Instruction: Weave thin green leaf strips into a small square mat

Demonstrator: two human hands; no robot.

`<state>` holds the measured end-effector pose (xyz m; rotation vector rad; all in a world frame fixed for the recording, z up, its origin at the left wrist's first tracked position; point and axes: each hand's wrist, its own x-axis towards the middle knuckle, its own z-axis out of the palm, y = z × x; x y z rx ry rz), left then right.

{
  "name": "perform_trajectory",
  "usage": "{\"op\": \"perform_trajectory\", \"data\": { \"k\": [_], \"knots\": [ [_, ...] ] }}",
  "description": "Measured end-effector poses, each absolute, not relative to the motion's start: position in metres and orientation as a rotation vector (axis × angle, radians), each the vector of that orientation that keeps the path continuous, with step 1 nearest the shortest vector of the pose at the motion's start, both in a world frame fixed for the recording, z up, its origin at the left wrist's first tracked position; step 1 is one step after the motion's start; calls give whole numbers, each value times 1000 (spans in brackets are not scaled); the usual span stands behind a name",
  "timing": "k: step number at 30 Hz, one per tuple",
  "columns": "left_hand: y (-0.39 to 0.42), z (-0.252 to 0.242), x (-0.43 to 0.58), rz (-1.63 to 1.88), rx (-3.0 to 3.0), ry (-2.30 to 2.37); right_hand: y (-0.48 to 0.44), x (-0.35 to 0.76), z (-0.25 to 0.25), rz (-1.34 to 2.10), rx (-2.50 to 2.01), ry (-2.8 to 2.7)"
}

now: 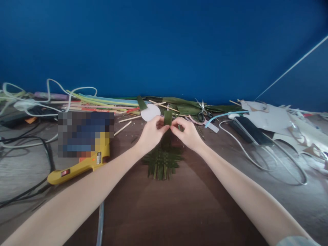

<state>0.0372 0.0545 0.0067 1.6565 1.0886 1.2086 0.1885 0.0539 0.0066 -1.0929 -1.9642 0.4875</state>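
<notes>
My left hand and my right hand meet in front of me, thumbs and fingertips pinched on the two side edges of a green leaf strip. The strip stands up between them above the table. Just below and nearer to me lies a piece woven from green leaf strips, its ends loose around the rim. Whether the held strip joins the woven piece I cannot tell. Behind my left hand is a white round disc. Scissors lie beyond my right hand.
A yellow hot glue gun with a cord lies left; a blurred patch hides part of it. A translucent stick lies under my left forearm. Thin wooden sticks and leaves line the blue wall. Right are a phone, cables and white sheets.
</notes>
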Motion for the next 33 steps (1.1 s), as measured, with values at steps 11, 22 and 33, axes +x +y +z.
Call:
{"op": "perform_trajectory", "data": {
  "k": [11, 22, 33],
  "knots": [
    [59, 2, 37, 1235, 1590, 984, 52, 187, 8, 371, -1057, -1981],
    [57, 10, 39, 1253, 1512, 1063, 65, 201, 3, 288, -1248, -1811],
    [61, 3, 34, 1316, 1499, 1102, 79, 224, -10, 135, -1436, -2040]
  ]
}}
